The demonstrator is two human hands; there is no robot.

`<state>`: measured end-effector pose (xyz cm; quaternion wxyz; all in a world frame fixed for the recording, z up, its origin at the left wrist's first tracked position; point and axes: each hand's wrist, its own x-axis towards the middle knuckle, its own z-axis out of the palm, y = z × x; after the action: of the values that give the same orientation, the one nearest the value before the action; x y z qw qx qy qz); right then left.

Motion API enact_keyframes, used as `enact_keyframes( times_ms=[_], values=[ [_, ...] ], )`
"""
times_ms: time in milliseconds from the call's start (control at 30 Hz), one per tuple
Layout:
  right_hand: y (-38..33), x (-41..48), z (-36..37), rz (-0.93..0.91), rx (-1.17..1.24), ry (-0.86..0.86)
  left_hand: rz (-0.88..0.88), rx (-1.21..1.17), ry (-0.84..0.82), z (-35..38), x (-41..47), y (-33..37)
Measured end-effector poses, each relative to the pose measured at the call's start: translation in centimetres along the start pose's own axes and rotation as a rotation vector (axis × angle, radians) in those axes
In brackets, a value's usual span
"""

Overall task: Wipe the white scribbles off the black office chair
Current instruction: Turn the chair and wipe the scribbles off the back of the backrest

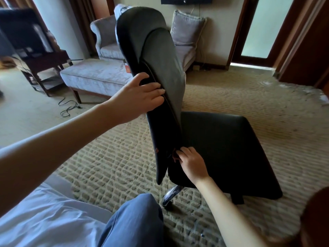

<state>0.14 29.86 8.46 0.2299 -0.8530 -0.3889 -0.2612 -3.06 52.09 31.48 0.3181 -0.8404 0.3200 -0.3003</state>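
The black office chair stands right in front of me, seen edge-on from its side. Its tall backrest [156, 56] rises up the middle of the view and its flat seat [227, 150] spreads to the right. My left hand [140, 96] grips the rear edge of the backrest about halfway up, thumb behind and fingers on the front face. My right hand [191, 164] is low down at the joint of backrest and seat, fingers curled against the backrest's lower edge. I see no cloth in either hand and no white scribbles on the surfaces that show.
A chrome chair base [171, 194] shows under the seat on patterned carpet [114, 157]. A grey chaise [96, 75] and armchairs stand behind, a dark side table [44, 66] and a loose cable [68, 107] to the left. My knee in blue trousers [135, 221] and white bedding [44, 218] are near me.
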Motion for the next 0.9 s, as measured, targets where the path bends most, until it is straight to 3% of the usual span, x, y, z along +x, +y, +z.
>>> enact_keyframes(
  times_ms=[67, 167, 300, 567, 633, 700, 800, 900],
  values=[
    [-0.2, -0.2, -0.6, -0.001, 0.036, 0.006, 0.003, -0.01, 0.015, 0.2, -0.1, 0.1],
    [-0.9, 1.7, -3.6, -0.083, 0.112, 0.177, -0.001, -0.023, 0.04, 0.1, -0.1, 0.2],
    [-0.4, 5.3, -5.1, -0.16, 0.044, 0.279, -0.005, -0.047, 0.06, -0.4, -0.1, 0.7],
    [2.7, 0.8, -3.7, 0.062, 0.087, -0.011, 0.014, -0.052, 0.071, -0.8, 0.3, 1.2],
    [1.5, 1.7, -4.6, 0.144, 0.17, 0.105, 0.007, -0.052, 0.086, -0.9, 0.4, 1.2],
    [-0.7, 3.8, -5.4, 0.107, 0.239, 0.289, 0.012, -0.06, 0.094, -1.1, 0.5, 1.3],
    [-2.9, 5.4, -4.9, -0.03, 0.223, 0.348, 0.017, -0.061, 0.092, -1.5, 0.6, 1.5],
    [-1.8, 3.9, -2.8, -0.021, 0.182, 0.383, 0.016, -0.065, 0.089, -1.3, 0.6, 1.7]
  ],
)
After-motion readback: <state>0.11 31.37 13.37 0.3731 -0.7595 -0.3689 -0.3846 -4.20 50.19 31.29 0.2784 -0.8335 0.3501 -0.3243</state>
